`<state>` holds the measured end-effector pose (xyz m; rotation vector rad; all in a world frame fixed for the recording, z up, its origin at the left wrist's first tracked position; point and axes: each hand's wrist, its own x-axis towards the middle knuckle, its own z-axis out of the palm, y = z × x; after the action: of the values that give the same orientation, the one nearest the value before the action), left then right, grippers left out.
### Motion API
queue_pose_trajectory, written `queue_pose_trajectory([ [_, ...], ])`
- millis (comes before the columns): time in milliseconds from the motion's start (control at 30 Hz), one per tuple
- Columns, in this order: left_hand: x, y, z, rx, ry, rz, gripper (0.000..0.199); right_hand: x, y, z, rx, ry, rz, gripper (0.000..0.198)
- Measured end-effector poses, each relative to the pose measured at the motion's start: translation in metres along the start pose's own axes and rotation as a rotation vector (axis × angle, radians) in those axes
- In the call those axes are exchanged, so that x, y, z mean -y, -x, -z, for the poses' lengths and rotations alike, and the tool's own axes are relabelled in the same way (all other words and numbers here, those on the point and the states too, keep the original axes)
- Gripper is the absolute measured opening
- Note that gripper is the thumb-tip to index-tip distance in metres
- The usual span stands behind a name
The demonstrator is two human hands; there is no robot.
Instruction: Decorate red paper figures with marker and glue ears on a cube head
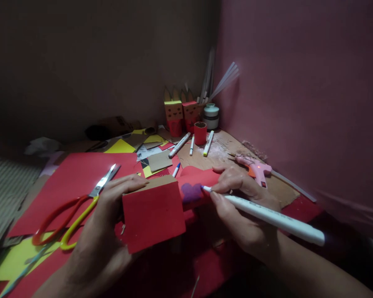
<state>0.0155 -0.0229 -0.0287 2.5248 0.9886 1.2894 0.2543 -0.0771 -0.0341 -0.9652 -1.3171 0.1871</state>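
My left hand [96, 231] grips a small cardboard box [153, 217] with red paper on the side towards me; its top edge shows bare brown card. From the box a curved red piece [195, 174] extends to the right, bearing a purple patch [191, 193] with a heart-like top. Between the fingers of my right hand [245, 203] is a white marker [273, 216], its purple tip touching the patch's right edge. The curled fingers of that hand also rest against the red piece. Just left of my left hand, scissors [81, 209] with red and yellow handles lie on red paper.
A pink glue gun [255, 167] with a lit red light lies at the right, near the wall. Several markers [179, 145] and a small red tube [200, 133] are farther back. Behind stand two box-headed figures [174, 111]. Corrugated cardboard [6, 194] lies far left.
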Motion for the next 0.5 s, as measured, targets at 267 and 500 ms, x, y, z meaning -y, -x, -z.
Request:
queue_pose_trajectory([
  [267,-0.0011,0.0026,-0.0011,0.039,0.027,0.023,0.069,0.0029,-0.0046,0.0036,0.082,0.090,0.097,0.015],
  [500,-0.0036,0.0003,-0.0007,0.047,-0.001,-0.027,0.067,0.0053,-0.0090,0.0045,0.128,0.113,0.144,0.014],
])
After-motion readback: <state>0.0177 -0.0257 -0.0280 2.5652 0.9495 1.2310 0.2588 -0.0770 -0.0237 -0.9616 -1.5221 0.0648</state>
